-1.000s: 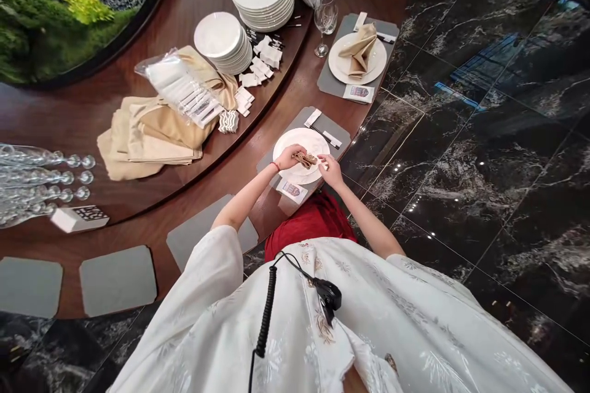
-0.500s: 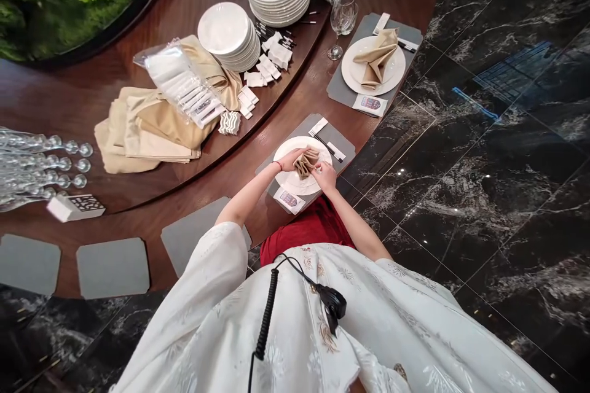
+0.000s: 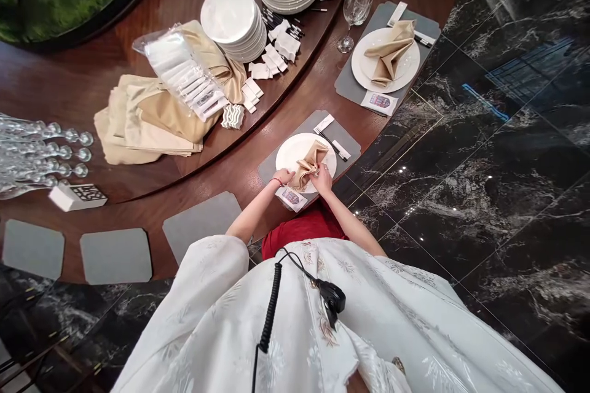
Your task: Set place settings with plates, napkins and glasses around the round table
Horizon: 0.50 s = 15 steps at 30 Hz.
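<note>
One coiled black cord (image 3: 271, 304) hangs down the front of the person's white patterned garment (image 3: 203, 331). Beyond it, the right hand (image 3: 322, 179) has its fingers closed on a fold of a beige cloth napkin (image 3: 315, 154), which lies pleated on a white plate (image 3: 286, 152). The left hand (image 3: 284, 177) is at the plate's left edge, beside the napkin's lower end; whether its fingers grip the cloth, I cannot tell. A printed packet (image 3: 291, 198) lies just below the plate, and chopsticks (image 3: 330, 140) lie on the grey placemat (image 3: 353, 147) to its right. Farther along the brown worktop (image 3: 258, 156) are a loose pile of beige napkins (image 3: 122, 132), a second place setting with a folded napkin (image 3: 391, 52), stemmed glasses (image 3: 356, 6) and two plate stacks (image 3: 228, 12).
</note>
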Each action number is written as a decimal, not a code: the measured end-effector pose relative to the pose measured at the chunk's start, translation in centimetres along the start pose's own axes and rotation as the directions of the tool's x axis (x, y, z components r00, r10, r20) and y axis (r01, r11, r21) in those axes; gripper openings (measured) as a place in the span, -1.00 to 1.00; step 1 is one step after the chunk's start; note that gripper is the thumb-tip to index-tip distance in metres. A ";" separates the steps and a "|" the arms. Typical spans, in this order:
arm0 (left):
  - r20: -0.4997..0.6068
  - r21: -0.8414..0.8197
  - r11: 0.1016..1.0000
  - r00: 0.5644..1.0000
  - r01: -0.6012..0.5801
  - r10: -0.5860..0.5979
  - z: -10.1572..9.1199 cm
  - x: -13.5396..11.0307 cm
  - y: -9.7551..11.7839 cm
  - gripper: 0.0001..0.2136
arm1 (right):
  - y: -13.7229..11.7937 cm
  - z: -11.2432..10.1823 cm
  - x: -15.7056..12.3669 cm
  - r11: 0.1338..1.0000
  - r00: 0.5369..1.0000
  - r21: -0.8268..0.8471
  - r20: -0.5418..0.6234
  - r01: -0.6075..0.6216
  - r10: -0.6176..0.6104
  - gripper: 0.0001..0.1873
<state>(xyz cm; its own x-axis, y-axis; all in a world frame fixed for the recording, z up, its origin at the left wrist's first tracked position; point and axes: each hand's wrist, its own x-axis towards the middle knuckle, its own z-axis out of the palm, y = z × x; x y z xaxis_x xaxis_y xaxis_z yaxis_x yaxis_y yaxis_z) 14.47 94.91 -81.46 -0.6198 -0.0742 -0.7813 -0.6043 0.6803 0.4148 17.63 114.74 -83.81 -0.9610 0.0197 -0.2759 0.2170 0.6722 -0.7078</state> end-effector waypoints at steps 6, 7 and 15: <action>0.147 -0.338 0.908 0.967 0.246 -0.207 3.1 -2.5 -2.0 -0.72 | -0.4 -0.4 0.1 0.994 0.995 -0.098 0.076 -0.051 0.059 -0.56; 0.134 -0.383 0.893 0.971 0.235 -0.198 3.4 -2.6 -2.2 -0.77 | -0.5 -0.5 0.1 0.991 0.993 -0.122 0.092 -0.057 0.069 -0.57; -0.400 0.169 0.971 0.889 -0.168 0.224 -0.1 -1.0 -1.1 -0.73 | -1.7 -0.5 0.6 0.955 0.977 -0.274 0.147 -0.112 0.157 -0.58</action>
<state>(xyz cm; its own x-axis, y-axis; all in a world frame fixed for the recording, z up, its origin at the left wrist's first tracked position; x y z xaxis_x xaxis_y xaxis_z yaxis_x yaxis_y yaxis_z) 15.72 94.20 -81.05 -0.8863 -0.2053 -0.4151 -0.3978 0.7964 0.4555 16.60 113.95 -82.46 -0.8792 0.0161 -0.4762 0.2681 0.8428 -0.4666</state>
